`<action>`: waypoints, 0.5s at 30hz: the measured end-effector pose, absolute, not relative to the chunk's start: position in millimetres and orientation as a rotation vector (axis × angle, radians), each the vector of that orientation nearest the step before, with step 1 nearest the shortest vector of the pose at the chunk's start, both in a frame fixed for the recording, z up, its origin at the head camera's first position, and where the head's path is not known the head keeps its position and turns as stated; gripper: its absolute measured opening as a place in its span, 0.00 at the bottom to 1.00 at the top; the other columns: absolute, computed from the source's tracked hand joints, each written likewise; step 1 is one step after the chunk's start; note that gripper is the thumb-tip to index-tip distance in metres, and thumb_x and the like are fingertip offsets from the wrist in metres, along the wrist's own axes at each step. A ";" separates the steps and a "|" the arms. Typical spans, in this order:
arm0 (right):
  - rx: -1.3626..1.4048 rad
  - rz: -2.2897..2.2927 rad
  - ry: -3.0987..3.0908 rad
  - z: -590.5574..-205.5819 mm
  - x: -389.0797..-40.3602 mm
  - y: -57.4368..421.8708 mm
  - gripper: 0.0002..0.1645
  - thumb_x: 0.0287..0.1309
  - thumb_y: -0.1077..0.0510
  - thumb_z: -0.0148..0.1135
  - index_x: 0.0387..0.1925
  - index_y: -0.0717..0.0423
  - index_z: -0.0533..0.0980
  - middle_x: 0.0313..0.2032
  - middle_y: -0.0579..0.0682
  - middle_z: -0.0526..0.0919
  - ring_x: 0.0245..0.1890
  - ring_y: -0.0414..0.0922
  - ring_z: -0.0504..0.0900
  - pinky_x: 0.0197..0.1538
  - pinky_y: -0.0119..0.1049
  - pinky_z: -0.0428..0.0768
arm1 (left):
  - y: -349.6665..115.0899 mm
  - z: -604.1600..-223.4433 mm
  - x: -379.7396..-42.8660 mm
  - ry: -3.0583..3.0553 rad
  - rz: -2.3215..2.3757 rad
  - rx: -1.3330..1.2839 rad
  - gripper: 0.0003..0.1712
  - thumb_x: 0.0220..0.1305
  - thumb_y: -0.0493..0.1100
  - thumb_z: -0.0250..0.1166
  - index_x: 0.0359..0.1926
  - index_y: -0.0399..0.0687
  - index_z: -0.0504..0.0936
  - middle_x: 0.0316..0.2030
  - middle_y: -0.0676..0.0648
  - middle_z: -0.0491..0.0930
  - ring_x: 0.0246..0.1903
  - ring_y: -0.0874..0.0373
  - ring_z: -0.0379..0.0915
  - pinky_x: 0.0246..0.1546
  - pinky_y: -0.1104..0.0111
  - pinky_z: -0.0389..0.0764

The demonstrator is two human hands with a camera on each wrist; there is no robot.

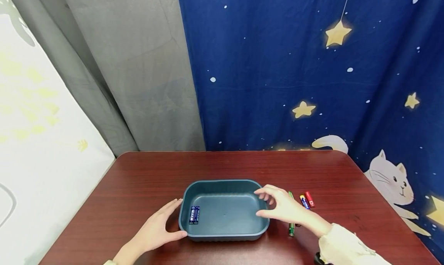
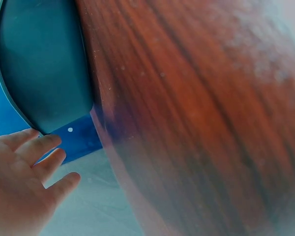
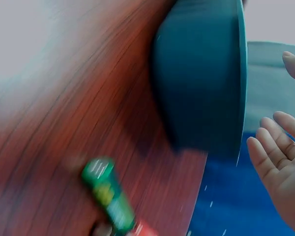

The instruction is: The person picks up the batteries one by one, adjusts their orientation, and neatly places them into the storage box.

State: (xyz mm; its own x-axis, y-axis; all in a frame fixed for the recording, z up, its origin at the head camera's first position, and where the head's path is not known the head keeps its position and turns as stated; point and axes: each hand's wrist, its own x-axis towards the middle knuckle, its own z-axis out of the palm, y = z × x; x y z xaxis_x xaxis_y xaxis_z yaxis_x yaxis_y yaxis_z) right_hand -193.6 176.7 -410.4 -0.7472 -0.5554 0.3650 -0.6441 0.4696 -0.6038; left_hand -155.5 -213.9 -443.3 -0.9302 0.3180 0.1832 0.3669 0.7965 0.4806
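A blue-green plastic bin [image 1: 225, 237] stands on the dark red wooden table. Two blue batteries [image 1: 194, 215] lie side by side inside it, near its left end. My left hand [image 1: 157, 227] is at the bin's left end, thumb and fingers spread against the rim. In the left wrist view, the left fingertips [image 2: 49, 141] meet the bin's edge. My right hand [image 1: 282, 205] hovers over the bin's right end, fingers loosely bent with nothing between them. Right of the bin lies a green battery [image 3: 108, 194], partly hidden by the right hand in the head view.
Beyond the right hand lie a blue-and-yellow battery [image 1: 305, 202] and a red battery [image 1: 310, 199]. The wooden table [image 1: 149, 172] ends at a grey curtain [image 1: 138, 83] and a blue star-patterned curtain [image 1: 263, 83]. A white patterned cloth [image 1: 41, 141] hangs at the left.
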 end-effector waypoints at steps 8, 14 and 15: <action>0.869 1.070 -2.596 -419.1 -198.5 231.4 0.26 0.40 0.52 0.72 0.44 0.53 0.76 0.31 0.41 0.74 0.28 0.37 0.72 0.28 0.31 0.75 | -214.1 -443.8 -155.4 -2.897 -0.800 -0.543 0.49 0.42 0.68 0.66 0.64 0.52 0.64 0.61 0.42 0.66 0.59 0.46 0.62 0.51 0.46 0.68; 0.773 1.059 -2.598 -430.6 -199.2 261.6 0.26 0.38 0.55 0.74 0.42 0.59 0.76 0.29 0.48 0.75 0.27 0.43 0.73 0.26 0.31 0.75 | -213.5 -443.2 -154.7 -2.907 -0.801 -0.536 0.50 0.42 0.68 0.65 0.64 0.52 0.64 0.61 0.42 0.66 0.59 0.46 0.62 0.51 0.46 0.68; 0.765 1.054 -2.601 -432.2 -199.7 265.8 0.26 0.38 0.55 0.74 0.42 0.60 0.76 0.29 0.49 0.76 0.27 0.43 0.73 0.26 0.31 0.75 | -213.4 -443.1 -154.7 -2.905 -0.800 -0.537 0.49 0.42 0.68 0.65 0.64 0.52 0.64 0.61 0.42 0.66 0.59 0.46 0.62 0.51 0.46 0.68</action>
